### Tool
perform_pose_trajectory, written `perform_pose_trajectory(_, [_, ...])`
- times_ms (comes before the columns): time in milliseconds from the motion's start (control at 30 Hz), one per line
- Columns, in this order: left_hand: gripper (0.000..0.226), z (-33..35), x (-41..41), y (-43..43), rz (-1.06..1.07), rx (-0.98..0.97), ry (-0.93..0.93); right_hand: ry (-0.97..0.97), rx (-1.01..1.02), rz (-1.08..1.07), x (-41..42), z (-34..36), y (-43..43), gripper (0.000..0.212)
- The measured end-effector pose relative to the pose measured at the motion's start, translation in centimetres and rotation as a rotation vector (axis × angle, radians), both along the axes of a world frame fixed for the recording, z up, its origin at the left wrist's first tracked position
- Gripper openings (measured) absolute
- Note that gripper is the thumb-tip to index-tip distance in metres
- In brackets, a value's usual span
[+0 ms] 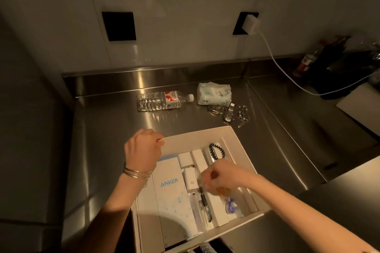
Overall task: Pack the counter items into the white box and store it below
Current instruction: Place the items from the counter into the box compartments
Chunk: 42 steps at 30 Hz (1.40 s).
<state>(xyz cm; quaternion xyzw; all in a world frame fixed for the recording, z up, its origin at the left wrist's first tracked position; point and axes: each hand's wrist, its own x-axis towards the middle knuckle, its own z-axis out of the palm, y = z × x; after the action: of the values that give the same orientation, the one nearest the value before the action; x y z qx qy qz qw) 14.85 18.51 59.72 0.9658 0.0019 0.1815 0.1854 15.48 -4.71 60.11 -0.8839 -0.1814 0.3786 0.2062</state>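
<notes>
Partly blurred right hand [218, 176] over white box [242, 150]

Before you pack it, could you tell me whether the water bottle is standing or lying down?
Lying down: the water bottle rests sideways on the counter.

Single head-worn wide-angle view, no second view to overlap; looks forward and steeply down onto the steel desk [115, 121]; white box [242, 150] close below at lower centre; both forearms enter from the bottom edge; wall [185, 26] with sockets fills the top; edges bow from lens distortion.
</notes>
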Motion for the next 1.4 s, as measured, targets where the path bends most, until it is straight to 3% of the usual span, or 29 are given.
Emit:
perform_pose_trajectory(167, [0.016, 0.0, -0.2, 0.0, -0.030, 0.037, 0.016, -0.055, 0.266, -0.178, 4.8, 6.4, -2.8, 0.014])
perform_pose_trajectory(333, [0.014, -0.3, 0.6, -0.6, 0.055, 0.034, 0.031, -0.069, 0.392, -0.300, 10.2, 6.9, -2.7, 0.013])
perform_pose_trajectory(533, [0.005, -0.5, 3.0, -2.1, 0.167, -0.027, 0.071, -0.374, 0.237, -0.154, 18.5, 3.2, 0.8, 0.015])
perform_pose_trajectory(767, [0.003, -0.5, 4.4, -0.8, 0.134, 0.035, 0.048, -0.441, 0.125, -0.164, 26.0, 0.8, -2.7, 0.014])
perform_pose_trajectory(933, [0.008, -0.8, 4.6, -0.7, 0.145, 0.061, 0.048, -0.398, -0.155, 0.162, 26.8, -2.8, -8.7, 0.030])
perform_pose_trajectory(1167, [0.037, -1.0, 4.7, -0.4, 0.148, 0.073, 0.042, -0.552, -0.278, 0.311, 25.9, -6.1, -10.8, 0.049])
perform_pose_trajectory(1400, [0.030, -0.9, 4.7, -0.5, 0.161, 0.074, 0.041, -0.708, -0.455, 0.510, 25.9, -5.6, -10.2, 0.048])
